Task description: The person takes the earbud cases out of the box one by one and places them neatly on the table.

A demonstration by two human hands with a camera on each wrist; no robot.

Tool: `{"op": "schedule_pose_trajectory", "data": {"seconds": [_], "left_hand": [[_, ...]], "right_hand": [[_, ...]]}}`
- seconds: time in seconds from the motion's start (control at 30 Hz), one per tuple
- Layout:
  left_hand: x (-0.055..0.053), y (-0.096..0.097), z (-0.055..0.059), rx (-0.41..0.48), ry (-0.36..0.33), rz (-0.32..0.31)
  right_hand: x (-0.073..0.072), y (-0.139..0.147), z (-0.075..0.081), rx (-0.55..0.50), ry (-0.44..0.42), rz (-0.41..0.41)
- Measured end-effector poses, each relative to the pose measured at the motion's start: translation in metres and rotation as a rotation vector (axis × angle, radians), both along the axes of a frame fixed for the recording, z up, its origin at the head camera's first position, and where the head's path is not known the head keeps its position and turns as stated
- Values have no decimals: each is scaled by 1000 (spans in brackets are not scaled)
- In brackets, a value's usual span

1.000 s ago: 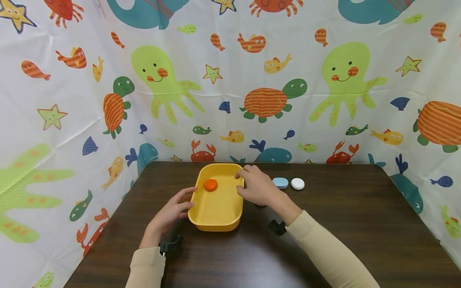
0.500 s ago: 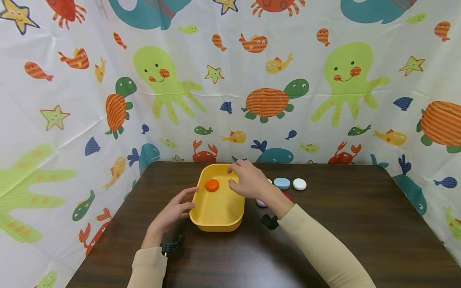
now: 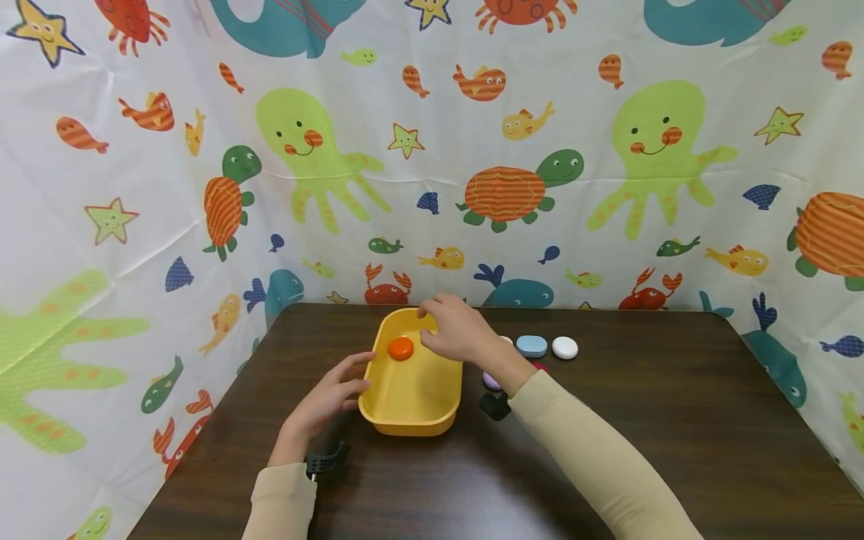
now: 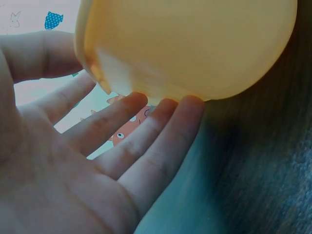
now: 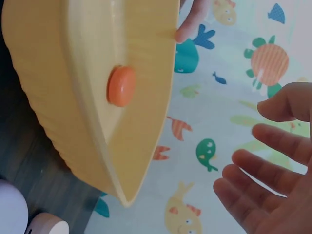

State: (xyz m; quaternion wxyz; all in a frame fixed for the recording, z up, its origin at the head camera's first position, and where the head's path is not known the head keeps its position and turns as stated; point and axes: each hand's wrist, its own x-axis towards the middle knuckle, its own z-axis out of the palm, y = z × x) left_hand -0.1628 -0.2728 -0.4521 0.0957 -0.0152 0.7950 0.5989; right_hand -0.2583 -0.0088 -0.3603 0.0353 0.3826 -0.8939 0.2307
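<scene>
A yellow rectangular tub [image 3: 412, 390] sits on the table, with a smooth orange rounded disc [image 3: 401, 348] on its floor toward the back left. Along the tub's left side, my left hand [image 3: 324, 405] rests its extended fingertips on the wall; the left wrist view shows these fingers [image 4: 161, 126] against the tub's outside. My right hand [image 3: 454, 330] hovers over the tub's back right part. In the right wrist view its fingers [image 5: 263, 180] are loosely bent and spread, with nothing between them. The right hand hides part of the tub's right rim.
To the right of the tub lie a light blue rounded block [image 3: 532, 346], a white disc [image 3: 565, 347] and a purple piece [image 3: 491, 381]. A red piece [image 3: 541, 367] and a pale one [image 3: 506, 340] show partly behind the right forearm. A patterned curtain [image 3: 432, 150] hangs behind the dark table [image 3: 648, 405].
My right hand has moved left, farther over the tub, and the purple and red pieces have come into sight. The left hand stays at the tub's side. The view shifts slightly.
</scene>
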Motion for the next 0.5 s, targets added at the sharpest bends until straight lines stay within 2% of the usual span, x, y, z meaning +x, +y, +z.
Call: {"op": "schedule_pose_trajectory", "data": {"seconds": [0.5], "left_hand": [[0, 0, -1, -2, 0, 7]], "right_hand": [[-14, -26, 1, 7, -13, 51]]}}
